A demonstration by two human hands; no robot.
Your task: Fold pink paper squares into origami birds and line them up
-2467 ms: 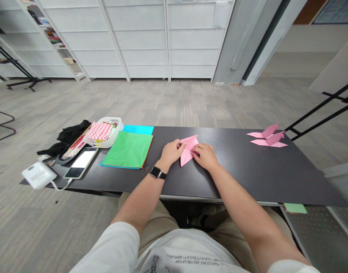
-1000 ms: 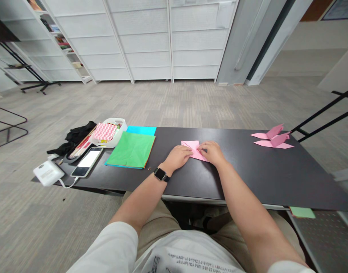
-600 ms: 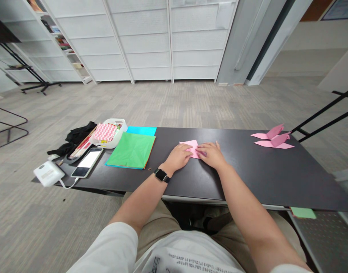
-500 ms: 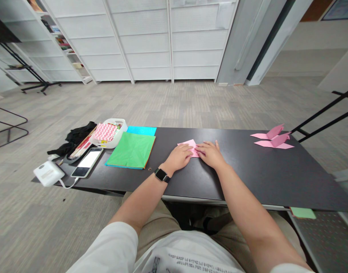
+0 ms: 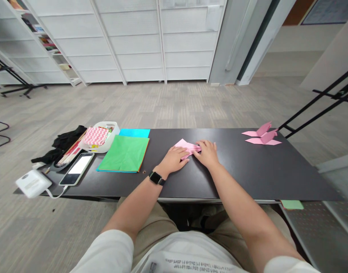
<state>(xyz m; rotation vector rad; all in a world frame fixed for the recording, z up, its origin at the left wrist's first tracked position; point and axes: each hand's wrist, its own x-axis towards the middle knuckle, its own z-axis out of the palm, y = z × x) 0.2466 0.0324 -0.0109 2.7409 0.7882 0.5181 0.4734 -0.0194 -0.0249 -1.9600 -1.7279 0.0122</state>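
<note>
A folded sheet of pink origami paper (image 5: 184, 143) lies on the dark table between my hands, one corner pointing away from me and another to the right. My left hand (image 5: 173, 159) rests flat on its left and near part, fingers stretched out, hiding some of it. At the right corner, the thumb and fingertips of my right hand (image 5: 207, 153) close on the narrow folded end. Two pink folded paper birds (image 5: 266, 138) stand at the far right of the table.
Left of my hands lies a stack of green and other coloured paper (image 5: 125, 153). Beyond it are a white basket (image 5: 112, 136), a phone (image 5: 77, 168) cabled to a white power bank (image 5: 33, 183), a pen tray (image 5: 68, 155) and black cloth (image 5: 67, 138). The table (image 5: 248, 174) ends near my lap.
The pink paper has turned and been folded narrower, now with a corner pointing right. My left hand has flattened over it, and my right hand has shifted to its right end. The view has swung slightly.
</note>
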